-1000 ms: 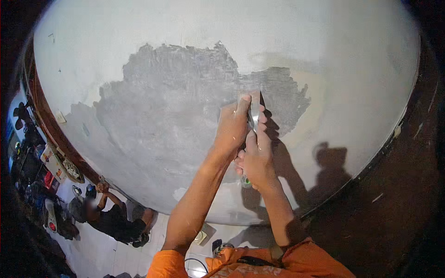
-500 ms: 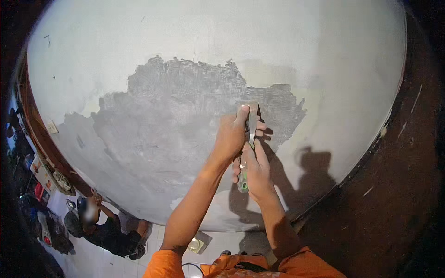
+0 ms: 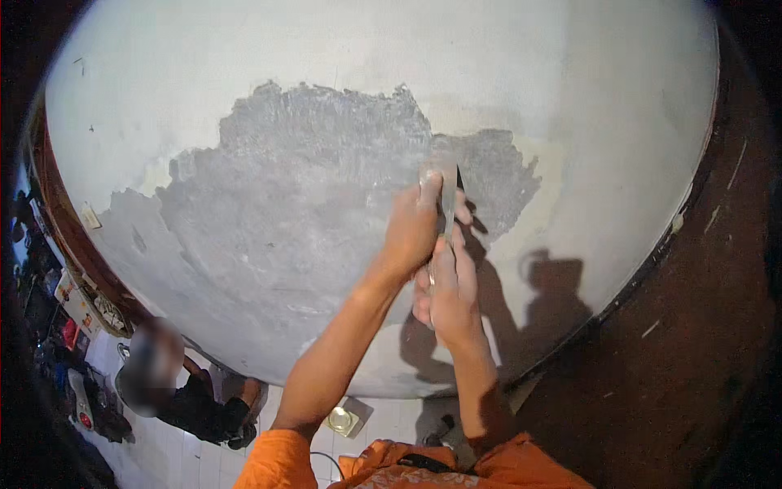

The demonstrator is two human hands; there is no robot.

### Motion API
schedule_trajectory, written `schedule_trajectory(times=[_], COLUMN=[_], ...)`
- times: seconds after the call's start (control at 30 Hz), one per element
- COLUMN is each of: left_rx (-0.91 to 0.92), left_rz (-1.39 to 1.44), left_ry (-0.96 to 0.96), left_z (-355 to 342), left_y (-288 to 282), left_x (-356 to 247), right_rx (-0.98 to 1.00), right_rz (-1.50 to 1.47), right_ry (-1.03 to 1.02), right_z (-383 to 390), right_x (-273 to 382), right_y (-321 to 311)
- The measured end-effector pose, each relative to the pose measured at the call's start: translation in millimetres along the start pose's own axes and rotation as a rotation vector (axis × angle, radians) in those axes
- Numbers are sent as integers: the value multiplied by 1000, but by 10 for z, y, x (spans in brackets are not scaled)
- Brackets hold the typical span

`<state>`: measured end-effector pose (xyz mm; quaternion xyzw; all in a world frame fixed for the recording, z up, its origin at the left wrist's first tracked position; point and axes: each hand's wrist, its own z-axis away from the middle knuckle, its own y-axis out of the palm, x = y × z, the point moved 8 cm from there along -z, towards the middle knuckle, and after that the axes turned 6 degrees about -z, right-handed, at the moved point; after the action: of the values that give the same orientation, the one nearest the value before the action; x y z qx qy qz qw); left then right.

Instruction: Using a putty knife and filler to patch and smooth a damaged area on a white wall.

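A wide metal putty knife (image 3: 445,167) lies against a rough grey patch (image 3: 285,196) on the white wall (image 3: 358,49). My left hand (image 3: 411,228) is closed on the upper part of the tool, thumb on the blade and fingertips showing past its right side. Below it my right hand (image 3: 448,297) grips the handle, which is mostly hidden by the fingers. Both forearms reach up from orange sleeves, and their shadows fall on the wall to the right. The hands are somewhat blurred.
A person in dark clothes (image 3: 204,407) crouches at the wall's foot on the lower left, beside assorted clutter (image 3: 69,326). A dark wooden frame (image 3: 49,212) edges the wall. A beige container (image 3: 342,420) stands on white floor tiles. A dark brown surface (image 3: 676,367) borders the right side.
The putty knife and both hands went lower in the picture, then rose again since half a second ago. The view shifted slightly. The crouching person's head has moved a little.
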<state>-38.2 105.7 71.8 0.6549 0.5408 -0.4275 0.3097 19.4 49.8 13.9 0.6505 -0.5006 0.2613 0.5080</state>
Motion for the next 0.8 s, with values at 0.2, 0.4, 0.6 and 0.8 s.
schedule_trajectory(times=[0.2,0.4,0.6,0.8], left_rx=[102,43,28,-6], left_rz=[207,-214,-162,-25], left_ry=[-190,302,174,413], left_z=[-102,-176,-238,-310], left_y=[73,29,-76,23], left_x=[-187,-50,219,-537], right_rx=[-114,-118,-100,-88], right_rz=[-71,-63,-66,-11], right_ry=[171,171,138,64], right_z=[-16,35,150,-163], right_x=[137,63,-36,484], right_y=[55,12,35,133])
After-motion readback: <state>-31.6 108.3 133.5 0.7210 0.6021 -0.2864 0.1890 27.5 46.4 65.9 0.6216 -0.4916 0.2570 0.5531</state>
